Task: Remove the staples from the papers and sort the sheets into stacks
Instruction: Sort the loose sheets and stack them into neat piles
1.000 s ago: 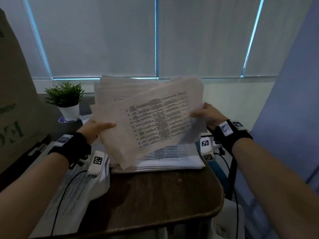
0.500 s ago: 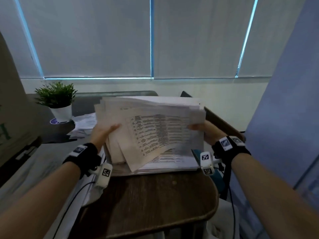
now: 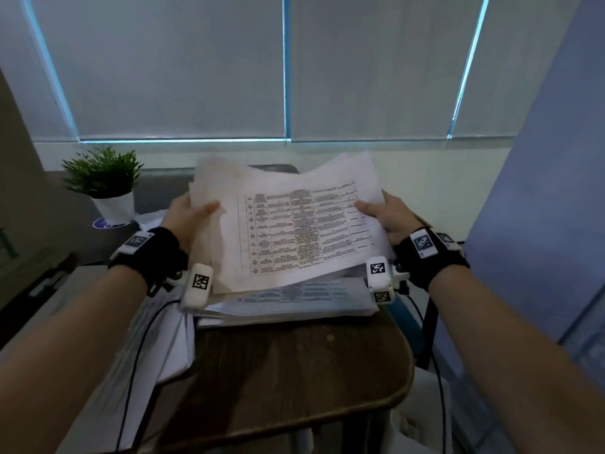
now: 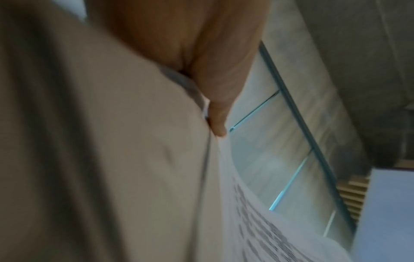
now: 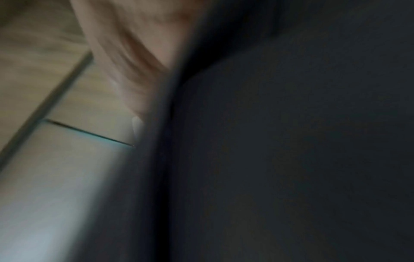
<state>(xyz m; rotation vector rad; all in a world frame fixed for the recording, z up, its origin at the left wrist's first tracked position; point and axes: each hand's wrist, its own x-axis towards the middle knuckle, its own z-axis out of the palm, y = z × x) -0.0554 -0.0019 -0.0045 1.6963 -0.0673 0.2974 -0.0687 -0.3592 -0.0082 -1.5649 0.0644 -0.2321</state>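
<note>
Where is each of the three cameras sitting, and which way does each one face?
Head: worn on the head, facing forward and down at the held sheaf of papers, left hand, right hand.
Left wrist: looks along the left hand; its thumb on the sheaf.
Right wrist: looks along the right hand; mostly dark and blurred.
Shared: all three show the window blinds.

Fingers of both hands hidden beneath the held papers (image 3: pixel 294 224), table print on the top sheet too small to read, lower stack (image 3: pixel 288 303) mostly covered, right wrist view dark and smeared, left wrist view motion-blurred
</note>
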